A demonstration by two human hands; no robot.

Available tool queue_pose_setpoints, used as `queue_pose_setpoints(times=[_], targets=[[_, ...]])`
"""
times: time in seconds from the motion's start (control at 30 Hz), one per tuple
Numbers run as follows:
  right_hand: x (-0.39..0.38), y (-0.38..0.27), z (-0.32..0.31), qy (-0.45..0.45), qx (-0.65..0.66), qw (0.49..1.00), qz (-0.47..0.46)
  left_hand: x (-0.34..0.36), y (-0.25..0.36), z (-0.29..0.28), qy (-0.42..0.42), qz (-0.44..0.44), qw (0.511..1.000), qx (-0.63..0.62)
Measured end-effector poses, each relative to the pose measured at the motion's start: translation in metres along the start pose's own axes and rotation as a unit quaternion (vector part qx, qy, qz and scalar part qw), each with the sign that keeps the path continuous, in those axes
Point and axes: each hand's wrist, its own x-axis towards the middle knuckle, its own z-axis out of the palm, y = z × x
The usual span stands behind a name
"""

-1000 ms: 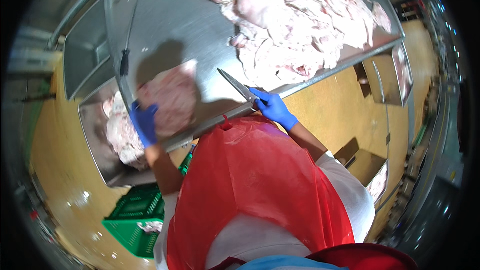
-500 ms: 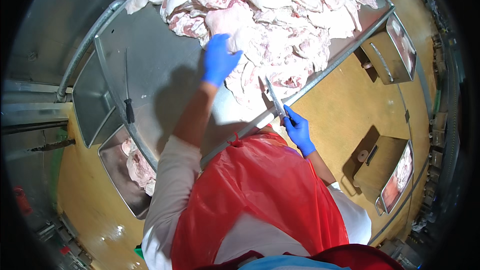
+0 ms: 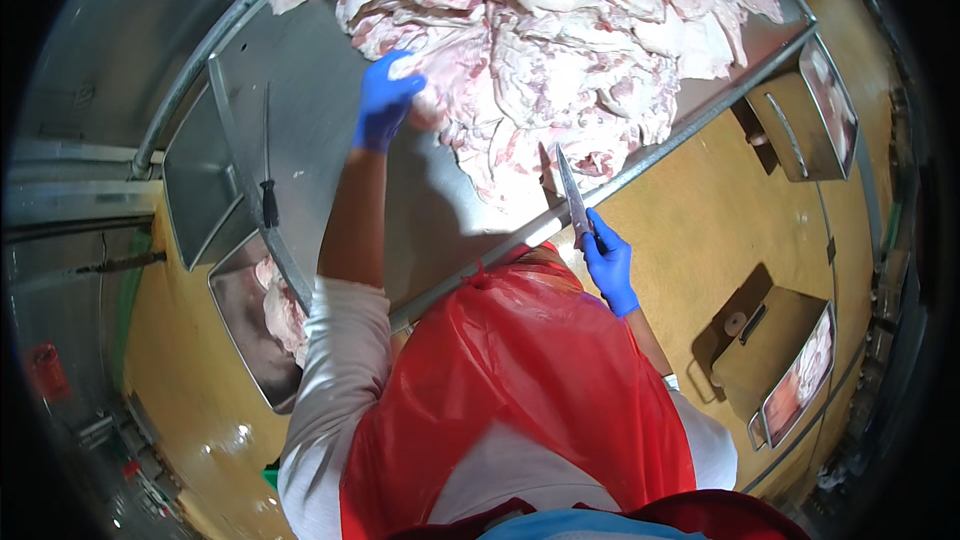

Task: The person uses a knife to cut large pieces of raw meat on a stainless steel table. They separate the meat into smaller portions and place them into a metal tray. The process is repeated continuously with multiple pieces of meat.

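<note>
Many pale pieces of meat (image 3: 600, 80) lie heaped on the worktop (image 3: 320, 90), spreading from its far edge to its near edge. Judging by that heap, much is left to handle; a smaller lot of meat (image 3: 285, 315) already lies in a metal tub (image 3: 243, 315) below the left edge. The left hand (image 3: 386, 100) has its fingers and thumb closed on a piece at the heap's left margin, not yet apart from the others. The right hand (image 3: 609, 265) grips a knife (image 3: 571, 190), its blade crossing the near edge toward the heap.
</note>
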Motion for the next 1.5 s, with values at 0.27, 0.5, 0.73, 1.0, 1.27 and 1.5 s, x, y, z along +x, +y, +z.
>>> queue_pose_setpoints(times=[0.27, 0.5, 0.73, 1.0, 1.27, 1.5], targets=[[0.045, -0.027, 0.026, -0.109, -0.057, 0.991, -0.056, -0.217, -0.093, -0.108, 0.191, -0.255, 0.935, -0.155], [0.049, -0.039, 0.06, -0.21, -0.055, 0.971, -0.101, -0.324, -0.061, -0.077, 0.257, -0.196, 0.923, 0.211], [0.033, -0.054, 0.089, -0.257, -0.107, 0.955, -0.1, -0.349, -0.004, -0.064, 0.31, -0.175, 0.833, 0.423], [0.004, -0.061, 0.098, -0.249, -0.1, 0.959, -0.089, -0.337, -0.018, -0.03, 0.111, 0.056, 0.858, 0.499], [-0.012, -0.065, 0.1, -0.252, -0.098, 0.961, -0.057, -0.371, -0.05, -0.122, 0.444, -0.139, 0.844, 0.266], [-0.003, -0.062, 0.099, -0.274, -0.202, 0.932, -0.123, -0.343, -0.048, -0.124, 0.241, -0.114, 0.91, 0.318]])
